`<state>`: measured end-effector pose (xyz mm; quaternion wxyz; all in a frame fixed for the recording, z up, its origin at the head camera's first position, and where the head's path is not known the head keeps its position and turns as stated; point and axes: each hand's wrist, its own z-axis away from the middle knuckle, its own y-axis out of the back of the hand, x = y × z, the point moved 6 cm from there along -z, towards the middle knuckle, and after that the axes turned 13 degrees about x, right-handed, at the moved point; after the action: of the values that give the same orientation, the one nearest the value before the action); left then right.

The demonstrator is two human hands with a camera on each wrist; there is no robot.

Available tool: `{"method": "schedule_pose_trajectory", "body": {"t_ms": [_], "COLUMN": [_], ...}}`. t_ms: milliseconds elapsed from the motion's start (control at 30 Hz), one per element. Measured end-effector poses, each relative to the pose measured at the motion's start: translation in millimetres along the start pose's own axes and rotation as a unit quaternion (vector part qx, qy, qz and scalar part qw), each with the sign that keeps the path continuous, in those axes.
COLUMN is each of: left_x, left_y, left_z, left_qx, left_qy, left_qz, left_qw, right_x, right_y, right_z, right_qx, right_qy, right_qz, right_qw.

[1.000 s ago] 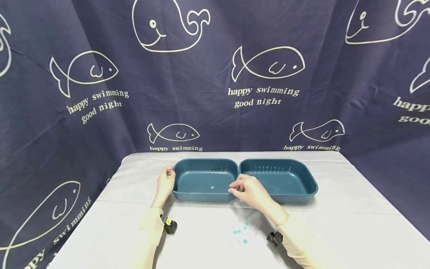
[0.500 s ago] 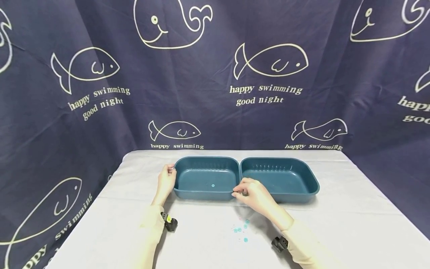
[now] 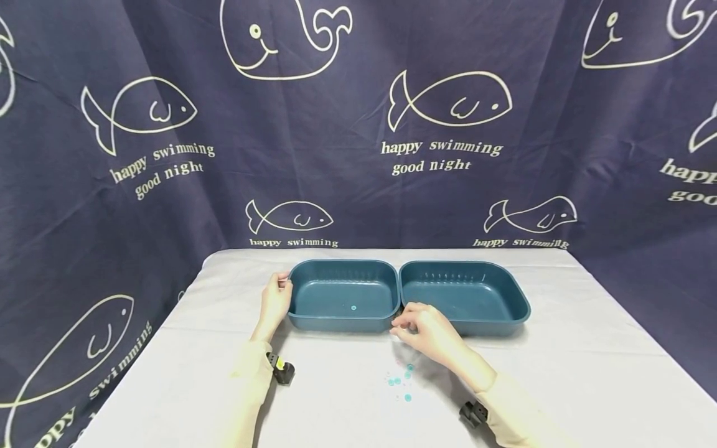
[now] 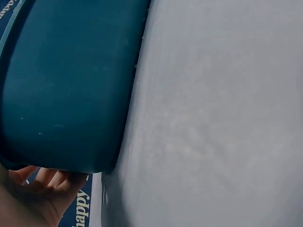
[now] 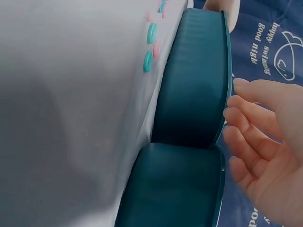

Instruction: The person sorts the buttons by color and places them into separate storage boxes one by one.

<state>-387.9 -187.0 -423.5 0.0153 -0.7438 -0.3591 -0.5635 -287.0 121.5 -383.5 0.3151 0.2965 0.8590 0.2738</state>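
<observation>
Right hand (image 3: 428, 328) has come back a little toward the person since one second ago: its fingertips were over the corner of the left bin (image 3: 336, 324), and now they are just outside it, at the bin's 4 o'clock. The left bin stands upright on the desk (image 3: 330, 398), and one small ring (image 3: 353, 308) lies on its floor, toward 5 o'clock. Left hand (image 3: 274, 303) is, as before, touching the bin's 9 o'clock end; whether it grips or only rests there, I cannot tell. The right hand has its fingers loosely bent, with a narrow gap to the thumb, and I see nothing held in it. At 3 o'clock from the left bin is the right bin (image 3: 484, 327), just beside it. Toward 7 o'clock from the right hand, several loose rings (image 5: 152, 33), teal and pink, lie grouped on the desk. At 12 o'clock, behind the desk, hangs a dark blue cloth (image 3: 313, 149) with pale fish.
</observation>
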Motion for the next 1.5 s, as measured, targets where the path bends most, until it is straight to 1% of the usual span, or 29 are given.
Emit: {"method": "schedule_pose_trajectory", "body": {"t_ms": [167, 300, 500, 700, 967, 1167, 1367, 1500], "left_x": [-0.1, -0.9, -1.7, -2.8, -2.3, -1.7, -2.6, -3.0], "left_y": [-0.5, -0.2, -0.2, -0.8, -0.7, -1.1, -1.4, -1.2], "left_z": [1.6, 1.2, 0.0, -1.0, -0.2, 0.1, 0.0, 0.3], "left_qx": [-0.005, -0.003, -0.005, 0.002, 0.000, -0.007, -0.008, -0.009], "left_qy": [0.002, 0.004, 0.005, 0.001, -0.002, 0.002, 0.003, 0.006], "left_qz": [0.001, 0.002, 0.002, 0.000, -0.008, -0.010, -0.007, -0.005], "left_qw": [1.0000, 1.0000, 1.0000, 1.0000, 1.0000, 0.9999, 0.9999, 0.9999], "right_x": [1, 5, 8, 9, 8, 10, 13, 12], "right_y": [5, 9, 11, 10, 12, 10, 8, 7], "right_z": [6.2, 11.1, 15.8, 21.2, 25.6, 27.4, 29.5, 30.7], "right_qx": [-0.002, -0.003, 0.000, -0.007, -0.010, -0.026, -0.056, -0.073], "right_qy": [0.003, -0.011, -0.017, -0.038, -0.021, -0.031, -0.049, -0.049], "right_qz": [0.016, 0.014, 0.017, -0.001, -0.011, -0.015, -0.008, -0.013], "right_qw": [0.9999, 0.9998, 0.9997, 0.9993, 0.9997, 0.9990, 0.9971, 0.9961]}}
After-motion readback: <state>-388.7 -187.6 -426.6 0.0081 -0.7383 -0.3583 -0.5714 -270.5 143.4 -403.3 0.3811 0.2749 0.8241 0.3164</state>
